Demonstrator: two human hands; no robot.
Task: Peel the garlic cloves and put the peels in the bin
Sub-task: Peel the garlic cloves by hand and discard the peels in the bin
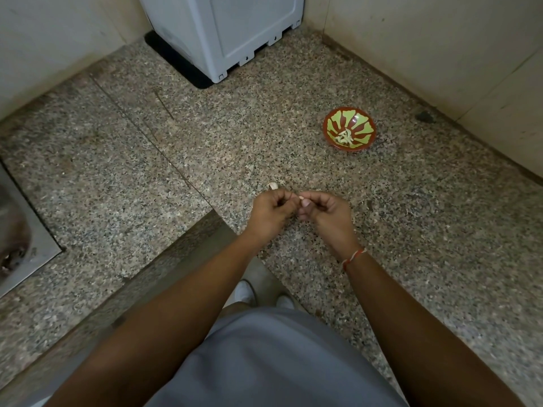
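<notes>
Both my hands meet over the speckled granite counter near its inner corner. My left hand (271, 210) and my right hand (323, 211) pinch a small pale garlic clove (301, 198) between their fingertips; most of the clove is hidden by the fingers. Just beyond my left hand, another garlic clove (273, 186) lies on the counter. A red and green bowl (349, 131) stands further back on the right and holds several pale peeled cloves (344, 137). No bin is in view.
A white appliance (229, 33) on a black mat stands at the back of the counter (147, 148). A steel sink (17, 230) lies at the left edge. Walls close in at back left and right. My feet show on the floor below the counter corner.
</notes>
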